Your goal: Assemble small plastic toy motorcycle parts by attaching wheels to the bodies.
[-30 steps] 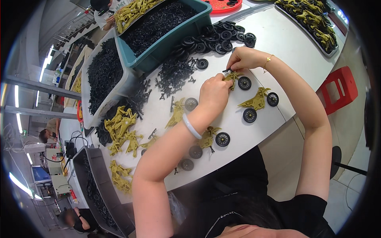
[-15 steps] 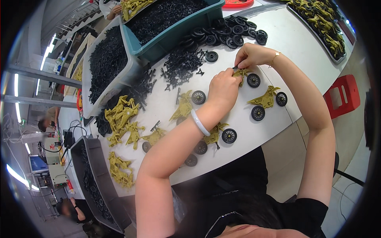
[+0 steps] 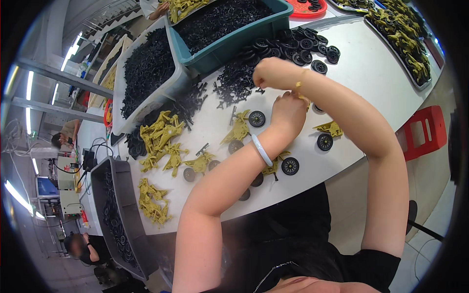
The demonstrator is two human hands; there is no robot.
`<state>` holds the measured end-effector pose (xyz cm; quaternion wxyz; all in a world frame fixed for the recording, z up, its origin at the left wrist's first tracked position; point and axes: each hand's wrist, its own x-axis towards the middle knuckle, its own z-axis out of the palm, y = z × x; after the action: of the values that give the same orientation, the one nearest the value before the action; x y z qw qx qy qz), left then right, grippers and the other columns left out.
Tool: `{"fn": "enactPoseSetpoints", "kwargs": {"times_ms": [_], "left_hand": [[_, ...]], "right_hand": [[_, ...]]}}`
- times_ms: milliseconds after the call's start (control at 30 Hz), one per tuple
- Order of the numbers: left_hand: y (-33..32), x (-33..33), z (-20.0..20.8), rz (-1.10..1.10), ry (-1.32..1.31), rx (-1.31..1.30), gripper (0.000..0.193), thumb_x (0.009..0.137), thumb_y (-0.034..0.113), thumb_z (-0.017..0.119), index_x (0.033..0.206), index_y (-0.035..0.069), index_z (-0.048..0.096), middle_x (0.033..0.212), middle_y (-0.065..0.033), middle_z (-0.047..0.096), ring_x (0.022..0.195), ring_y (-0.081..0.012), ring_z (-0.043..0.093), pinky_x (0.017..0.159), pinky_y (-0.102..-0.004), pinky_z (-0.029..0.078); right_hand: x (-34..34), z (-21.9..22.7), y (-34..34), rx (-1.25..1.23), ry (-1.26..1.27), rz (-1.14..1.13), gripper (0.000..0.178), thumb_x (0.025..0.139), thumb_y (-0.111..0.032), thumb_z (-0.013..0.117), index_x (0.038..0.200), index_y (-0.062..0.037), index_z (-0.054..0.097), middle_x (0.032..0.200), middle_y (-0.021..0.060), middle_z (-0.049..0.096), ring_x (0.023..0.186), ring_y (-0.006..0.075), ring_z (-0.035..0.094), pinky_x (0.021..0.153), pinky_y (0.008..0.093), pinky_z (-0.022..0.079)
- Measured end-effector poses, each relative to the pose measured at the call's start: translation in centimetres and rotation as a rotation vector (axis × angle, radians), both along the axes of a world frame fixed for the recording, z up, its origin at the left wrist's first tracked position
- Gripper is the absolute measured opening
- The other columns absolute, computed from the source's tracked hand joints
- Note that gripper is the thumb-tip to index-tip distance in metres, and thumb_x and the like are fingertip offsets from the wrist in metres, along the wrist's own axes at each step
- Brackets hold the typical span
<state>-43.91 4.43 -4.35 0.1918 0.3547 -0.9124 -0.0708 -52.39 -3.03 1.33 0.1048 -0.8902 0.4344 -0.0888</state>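
Observation:
My left hand is closed round a yellow-green toy motorcycle, mostly hidden by the hand and my right forearm; a bit of a black wheel shows beside it. My right hand reaches across above the left, fingers curled down at the edge of a pile of small black forked parts. Whatever its fingertips pinch is hidden. One loose black part lies just below those fingertips. Nearby on the table are wheeled toy motorcycles: one left of my left hand, another under my right forearm.
Yellow-green bodies lie heaped at the left, black wheels at the back. A teal bin and a white bin hold black parts. A grey bin stands left; a filled tray sits far right, above a red stool.
My right hand has left the toy motorcycle at my left hand and moved left to the black parts. My left hand has stayed with the toy. The whole view has shifted slightly.

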Motion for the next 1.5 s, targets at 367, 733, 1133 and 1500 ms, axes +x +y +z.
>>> {"fn": "enactPoseSetpoints", "kwargs": {"times_ms": [367, 733, 1133, 1500], "left_hand": [[0.3, -0.5, -0.4, -0.043, 0.025, -0.018, 0.010, 0.078, 0.010, 0.059, 0.083, 0.005, 0.065, 0.086, -0.0123, 0.061, 0.084, -0.0279, 0.059, 0.072, -0.0430, 0.050], [-0.8, -1.5, 0.9, 0.063, -0.014, 0.033, 0.020, 0.089, 0.021, 0.055, 0.084, 0.007, 0.069, 0.086, -0.0127, 0.057, 0.078, -0.0304, 0.060, 0.067, -0.0422, 0.049], [-0.7, -1.6, 0.6, 0.070, -0.102, -0.010, 0.019, 0.090, 0.018, 0.053, 0.088, 0.011, 0.070, 0.081, -0.0110, 0.057, 0.075, -0.0278, 0.061, 0.063, -0.0389, 0.049], [-0.8, -1.4, 0.0, 0.049, -0.028, -0.037, 0.018, 0.088, 0.016, 0.053, 0.084, 0.010, 0.069, 0.080, -0.0109, 0.057, 0.075, -0.0276, 0.061, 0.062, -0.0387, 0.049]], "right_hand": [[0.3, 0.2, -0.3, 0.037, 0.012, -0.062, 0.017, 0.071, -0.008, 0.068, 0.087, -0.0043, 0.069, 0.086, 0.0141, 0.068, 0.083, 0.0292, 0.066, 0.073, 0.0370, 0.052], [-10.7, -2.0, 9.8, 0.212, -0.556, -0.543, 0.005, 0.075, 0.002, 0.065, 0.078, 0.0018, 0.062, 0.070, 0.0073, 0.065, 0.063, 0.0120, 0.061, 0.061, 0.0262, 0.049], [-8.9, -4.6, 11.2, -0.029, -0.368, -0.604, 0.006, 0.074, -0.005, 0.064, 0.080, -0.0035, 0.062, 0.074, 0.0130, 0.065, 0.074, 0.0291, 0.063, 0.069, 0.0370, 0.050], [-7.7, -3.9, 10.4, -0.090, -0.018, -0.647, 0.005, 0.073, -0.008, 0.065, 0.074, -0.0034, 0.065, 0.074, 0.0139, 0.065, 0.073, 0.0322, 0.063, 0.067, 0.0410, 0.051]]}}
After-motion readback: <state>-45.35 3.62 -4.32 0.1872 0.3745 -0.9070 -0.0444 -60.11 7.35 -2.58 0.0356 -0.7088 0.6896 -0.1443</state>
